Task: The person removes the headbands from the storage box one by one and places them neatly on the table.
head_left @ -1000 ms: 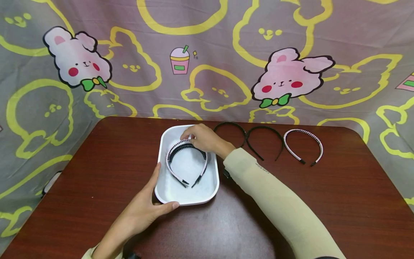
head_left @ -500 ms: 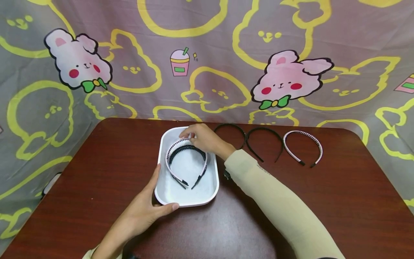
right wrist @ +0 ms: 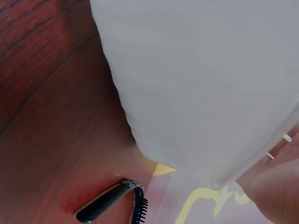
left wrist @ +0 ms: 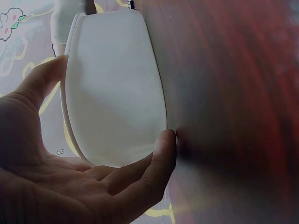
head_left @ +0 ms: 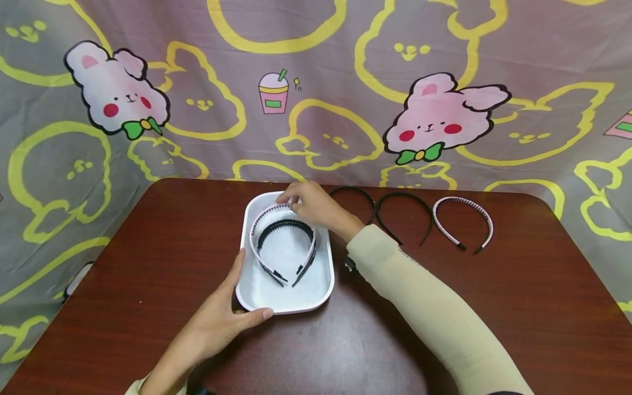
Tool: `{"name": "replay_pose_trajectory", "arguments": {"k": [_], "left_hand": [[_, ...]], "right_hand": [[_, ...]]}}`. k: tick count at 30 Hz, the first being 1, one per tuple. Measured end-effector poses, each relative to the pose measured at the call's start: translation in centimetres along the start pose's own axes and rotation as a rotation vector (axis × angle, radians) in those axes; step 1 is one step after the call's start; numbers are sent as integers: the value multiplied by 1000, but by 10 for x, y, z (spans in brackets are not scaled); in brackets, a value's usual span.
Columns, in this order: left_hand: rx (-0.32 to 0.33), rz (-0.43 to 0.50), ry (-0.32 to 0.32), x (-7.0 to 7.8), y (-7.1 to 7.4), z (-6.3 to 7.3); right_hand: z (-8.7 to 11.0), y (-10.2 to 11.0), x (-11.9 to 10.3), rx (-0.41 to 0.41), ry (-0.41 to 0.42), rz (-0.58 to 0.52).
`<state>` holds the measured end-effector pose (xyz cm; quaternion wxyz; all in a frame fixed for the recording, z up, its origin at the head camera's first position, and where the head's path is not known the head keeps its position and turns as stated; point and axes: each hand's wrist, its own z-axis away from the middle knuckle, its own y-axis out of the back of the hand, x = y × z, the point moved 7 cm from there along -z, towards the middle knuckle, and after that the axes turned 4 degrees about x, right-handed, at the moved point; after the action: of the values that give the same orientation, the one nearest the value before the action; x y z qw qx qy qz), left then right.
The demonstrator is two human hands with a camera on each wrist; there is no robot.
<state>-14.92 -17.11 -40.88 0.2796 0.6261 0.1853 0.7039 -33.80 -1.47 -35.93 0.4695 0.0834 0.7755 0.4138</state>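
A white plastic tray point(head_left: 276, 299) stands on the table with headbands lying in it. My left hand point(head_left: 217, 318) grips its near left corner, thumb along the front and fingers along the side; in the left wrist view, thumb and fingers span the tray's wall point(left wrist: 112, 88). Inside, my right hand point(head_left: 313, 204) pinches a pale pink headband point(head_left: 253, 233) by the top of its arch near the tray's far rim. A black toothed headband point(head_left: 285, 223) lies within that arch, their ends close together. The tray's outer side point(right wrist: 196, 84) fills most of the right wrist view.
Right of the tray, a black headband point(head_left: 355, 188), a second black headband point(head_left: 404, 193) and a pale pink headband point(head_left: 464, 201) lie in a row along the back of the dark wooden table point(head_left: 123, 263). Behind the table hangs a cartoon-print curtain point(head_left: 340, 77).
My right hand has shifted slightly away toward the tray's far rim, drawing the pink headband's arch along, so its gap from the black one has widened. The left hand stays put.
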Motion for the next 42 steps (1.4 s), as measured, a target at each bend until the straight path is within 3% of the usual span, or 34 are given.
{"name": "replay_pose_trajectory", "arguments": {"k": [15, 25, 42], "left_hand": [[6, -15, 1, 0, 1, 0], [5, -25, 7, 1, 0, 0], [4, -34, 6, 1, 0, 0]], "right_hand": [[8, 21, 1, 10, -96, -66], [16, 37, 9, 30, -152, -185], [38, 72, 25, 66, -242, -240]]}}
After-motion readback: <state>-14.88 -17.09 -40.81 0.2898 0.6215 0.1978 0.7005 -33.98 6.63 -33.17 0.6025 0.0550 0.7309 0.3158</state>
